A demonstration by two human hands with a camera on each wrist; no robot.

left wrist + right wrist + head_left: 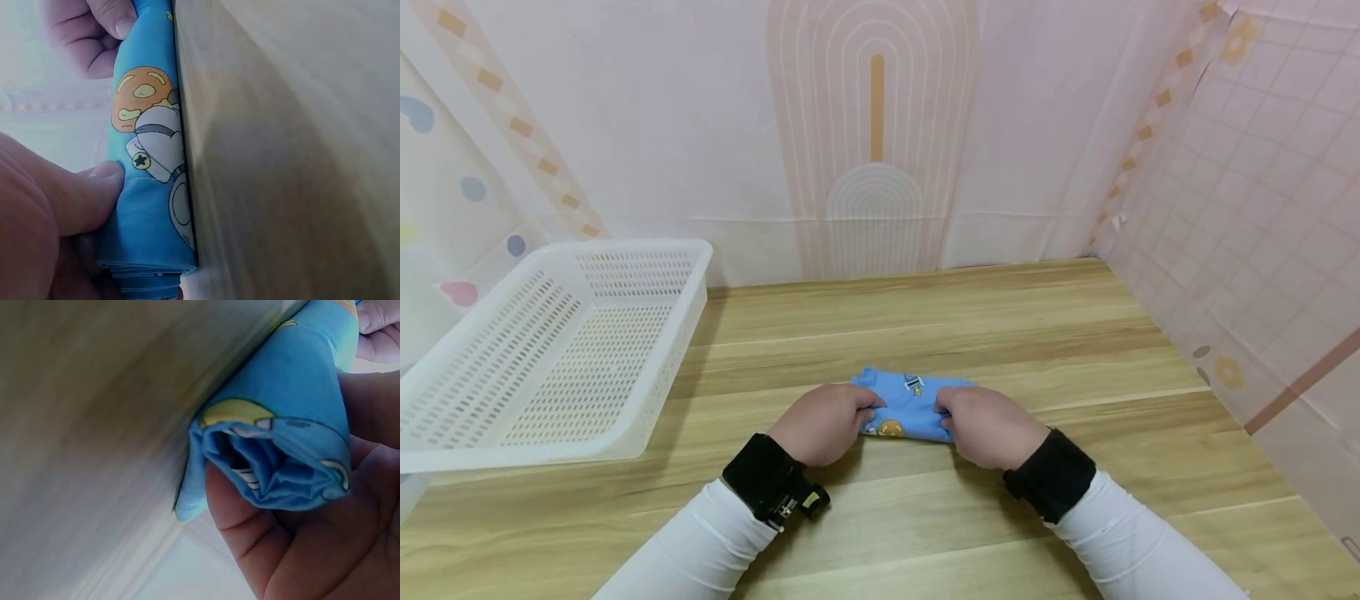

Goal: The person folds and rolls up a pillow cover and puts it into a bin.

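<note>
Head view: rolled blue cloth (pixel 912 405) (cartoon print) lies between left hand (pixel 822 422) and right hand (pixel 987 427), each grip pinching one end.

I sit at a wooden table (pixel 925 325) with light and dark stripes. A pale pink wall (pixel 662 125) stands behind it — an arch picture (pixel 872 133) in the middle. A white basket (pixel 550 350) sits at my left — maybe plastic.
</note>
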